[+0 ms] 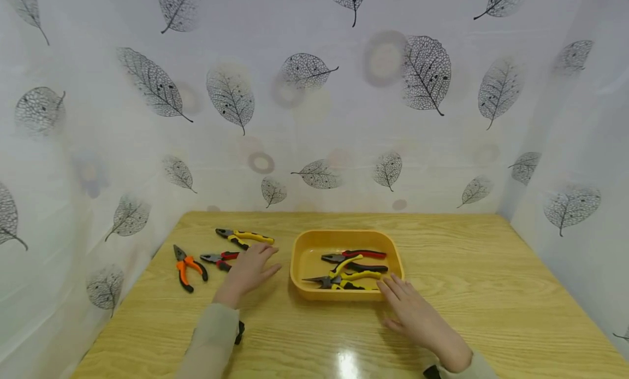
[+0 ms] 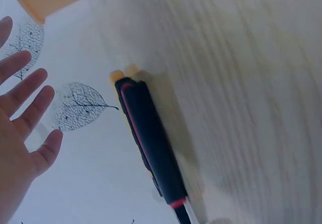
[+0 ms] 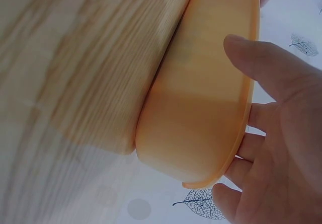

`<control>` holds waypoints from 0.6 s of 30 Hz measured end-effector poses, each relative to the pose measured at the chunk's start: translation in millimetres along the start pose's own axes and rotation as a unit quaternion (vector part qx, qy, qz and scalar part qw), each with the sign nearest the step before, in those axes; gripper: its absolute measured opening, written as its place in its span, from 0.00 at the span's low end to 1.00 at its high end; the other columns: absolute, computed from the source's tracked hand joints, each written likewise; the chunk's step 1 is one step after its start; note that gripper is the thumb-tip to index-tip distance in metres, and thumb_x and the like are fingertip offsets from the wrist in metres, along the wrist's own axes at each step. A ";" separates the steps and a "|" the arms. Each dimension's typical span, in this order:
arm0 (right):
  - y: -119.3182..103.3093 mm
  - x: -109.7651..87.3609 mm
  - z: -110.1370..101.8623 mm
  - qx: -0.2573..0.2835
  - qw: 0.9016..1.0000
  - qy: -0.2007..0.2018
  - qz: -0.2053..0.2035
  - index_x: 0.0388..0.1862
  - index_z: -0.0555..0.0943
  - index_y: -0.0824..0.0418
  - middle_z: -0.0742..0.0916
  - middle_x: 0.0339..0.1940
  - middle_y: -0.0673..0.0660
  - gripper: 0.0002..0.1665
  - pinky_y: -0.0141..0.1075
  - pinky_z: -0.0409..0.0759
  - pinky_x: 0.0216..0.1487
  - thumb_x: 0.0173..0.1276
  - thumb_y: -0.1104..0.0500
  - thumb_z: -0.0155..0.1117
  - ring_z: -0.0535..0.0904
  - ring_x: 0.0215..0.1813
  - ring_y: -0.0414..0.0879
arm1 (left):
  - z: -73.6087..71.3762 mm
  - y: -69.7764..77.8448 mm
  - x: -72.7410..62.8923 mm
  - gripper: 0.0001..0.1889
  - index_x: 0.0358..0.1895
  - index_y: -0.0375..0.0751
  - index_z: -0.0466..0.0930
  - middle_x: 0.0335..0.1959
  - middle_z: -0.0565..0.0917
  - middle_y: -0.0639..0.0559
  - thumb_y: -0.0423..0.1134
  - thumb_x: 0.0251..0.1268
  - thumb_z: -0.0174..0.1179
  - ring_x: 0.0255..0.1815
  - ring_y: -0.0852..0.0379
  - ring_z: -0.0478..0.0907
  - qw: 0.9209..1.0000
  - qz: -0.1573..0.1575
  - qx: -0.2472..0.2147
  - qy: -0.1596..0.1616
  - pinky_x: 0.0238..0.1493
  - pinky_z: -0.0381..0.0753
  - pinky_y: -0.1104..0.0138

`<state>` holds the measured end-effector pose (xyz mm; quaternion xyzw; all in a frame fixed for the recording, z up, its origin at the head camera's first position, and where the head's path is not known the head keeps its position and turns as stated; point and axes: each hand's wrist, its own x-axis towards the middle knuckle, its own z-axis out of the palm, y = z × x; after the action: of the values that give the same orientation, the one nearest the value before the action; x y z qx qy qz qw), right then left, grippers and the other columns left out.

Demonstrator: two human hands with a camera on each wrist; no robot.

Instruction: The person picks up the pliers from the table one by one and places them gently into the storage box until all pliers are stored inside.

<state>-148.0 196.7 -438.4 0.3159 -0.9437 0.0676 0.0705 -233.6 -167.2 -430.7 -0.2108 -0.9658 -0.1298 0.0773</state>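
Observation:
My left hand [image 1: 250, 272] hovers with fingers spread, covering part of the combination pliers [image 1: 230, 255] with red and black handles; it holds nothing. In the left wrist view these pliers [image 2: 153, 138] lie apart from the fingertips. My right hand [image 1: 417, 316] rests its fingers over the near right corner of a yellow plastic tray [image 1: 344, 295]. Its thumb [image 3: 246, 55] extends along the outside of the wall, and I cannot tell whether it touches. Inside the tray lie red-and-black pliers [image 1: 365, 254] and yellow-and-black long-nose pliers [image 1: 339, 272], partly overlapping.
Yellow-and-black combination pliers [image 1: 253, 236] lie behind the left hand. Orange-and-black pliers [image 1: 185, 267] lie farther left. The wooden table [image 1: 491, 280] is bordered at the back and sides by a leaf-patterned curtain [image 1: 334, 128].

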 end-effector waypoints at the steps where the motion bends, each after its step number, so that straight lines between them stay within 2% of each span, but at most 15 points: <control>1: -0.1 0.1 0.0 0.000 1.000 -0.001 0.000 0.62 0.62 0.70 0.68 0.60 0.68 0.43 0.54 0.58 0.58 0.53 0.51 0.67 0.58 0.63 0.62 | 0.5 -3.2 -1.8 0.23 0.55 0.41 0.72 0.53 0.71 0.45 0.50 0.59 0.55 0.56 0.46 0.64 1.000 0.001 0.007 0.002 0.52 0.62 0.44; 6: -1.1 0.3 -0.7 0.002 1.000 -0.003 -0.001 0.63 0.62 0.70 0.68 0.60 0.68 0.43 0.55 0.58 0.58 0.53 0.51 0.66 0.58 0.63 0.62 | 0.4 -17.8 -10.2 0.24 0.53 0.40 0.73 0.52 0.71 0.46 0.50 0.57 0.58 0.53 0.45 0.66 0.999 0.010 0.032 0.011 0.48 0.66 0.47; 9: -1.3 0.4 -0.8 0.002 1.000 -0.002 -0.001 0.62 0.62 0.70 0.68 0.60 0.68 0.43 0.55 0.58 0.58 0.53 0.51 0.66 0.58 0.63 0.62 | -0.4 -25.2 -14.9 0.25 0.53 0.39 0.73 0.51 0.71 0.45 0.50 0.55 0.60 0.52 0.44 0.66 0.999 0.003 0.031 0.010 0.45 0.68 0.47; 13: -1.1 0.3 -0.5 -0.001 1.000 0.000 0.000 0.62 0.62 0.70 0.68 0.60 0.69 0.43 0.54 0.58 0.58 0.53 0.51 0.66 0.58 0.63 0.63 | -0.9 -32.8 -19.7 0.27 0.53 0.38 0.73 0.53 0.70 0.43 0.51 0.52 0.61 0.54 0.43 0.65 0.999 -0.023 0.024 -0.011 0.47 0.65 0.43; 18: -1.2 0.2 0.0 -0.004 1.000 0.001 0.002 0.62 0.62 0.70 0.68 0.60 0.68 0.43 0.54 0.58 0.59 0.53 0.51 0.67 0.58 0.63 0.62 | -3.3 -41.1 -21.8 0.29 0.54 0.38 0.71 0.55 0.69 0.41 0.52 0.51 0.62 0.57 0.41 0.62 0.998 -0.039 0.012 -0.043 0.50 0.60 0.39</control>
<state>-147.5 195.7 -438.3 0.3135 -0.9447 0.0639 0.0723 -231.2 -212.7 -440.9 -0.1774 -0.9771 -0.1125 0.0333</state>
